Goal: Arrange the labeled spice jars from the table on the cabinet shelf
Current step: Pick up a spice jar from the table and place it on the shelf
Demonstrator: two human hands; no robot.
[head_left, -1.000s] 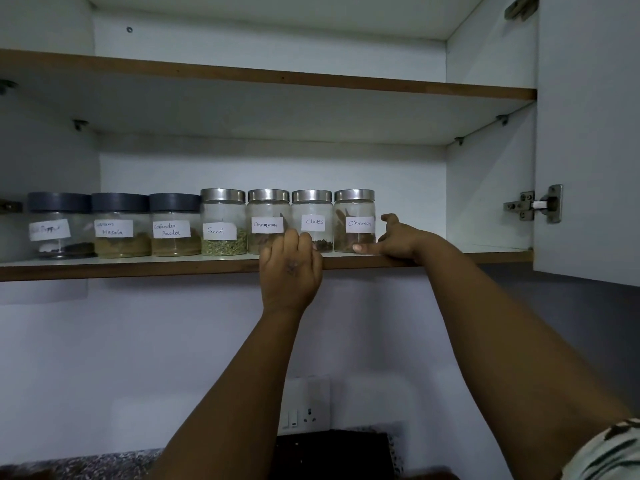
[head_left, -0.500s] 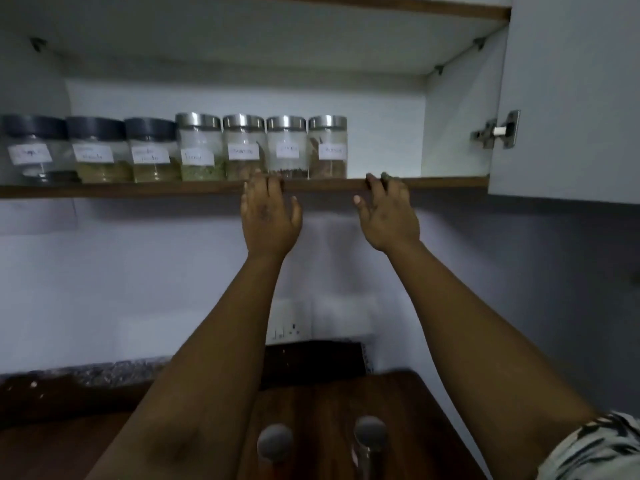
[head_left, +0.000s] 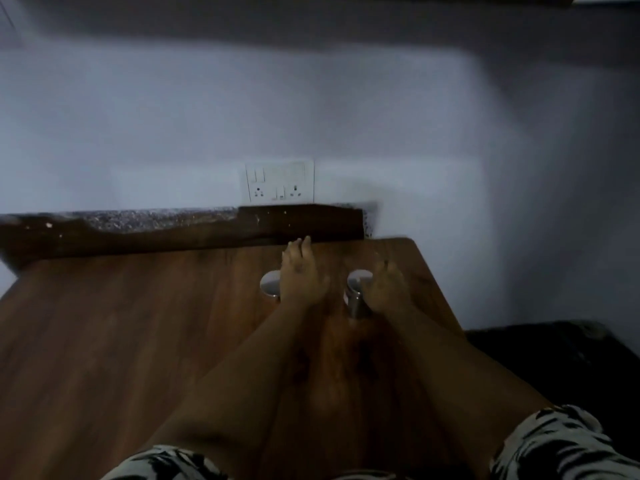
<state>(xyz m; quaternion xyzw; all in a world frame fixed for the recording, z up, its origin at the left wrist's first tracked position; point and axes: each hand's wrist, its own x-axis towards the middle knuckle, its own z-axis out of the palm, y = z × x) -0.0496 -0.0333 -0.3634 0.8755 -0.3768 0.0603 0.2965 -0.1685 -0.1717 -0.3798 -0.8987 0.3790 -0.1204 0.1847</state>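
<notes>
Two silver-lidded spice jars stand on the wooden table (head_left: 121,323) near its far right corner. My left hand (head_left: 300,271) reaches over the right side of the left jar (head_left: 270,283), fingers straight and spread, hiding part of its lid. My right hand (head_left: 387,289) hovers over the right side of the right jar (head_left: 356,292), fingers loosely extended. Neither hand plainly grips a jar. The image is blurred by motion. The cabinet shelf is out of view.
A white socket panel (head_left: 280,181) sits on the wall behind the table. A dark granite counter edge (head_left: 138,220) runs along the back. A dark surface (head_left: 554,358) lies right of the table.
Both hands have dropped from the shelf edge down to the two jars on the table. The view has swung down, so the shelf and its jars have left the frame.
</notes>
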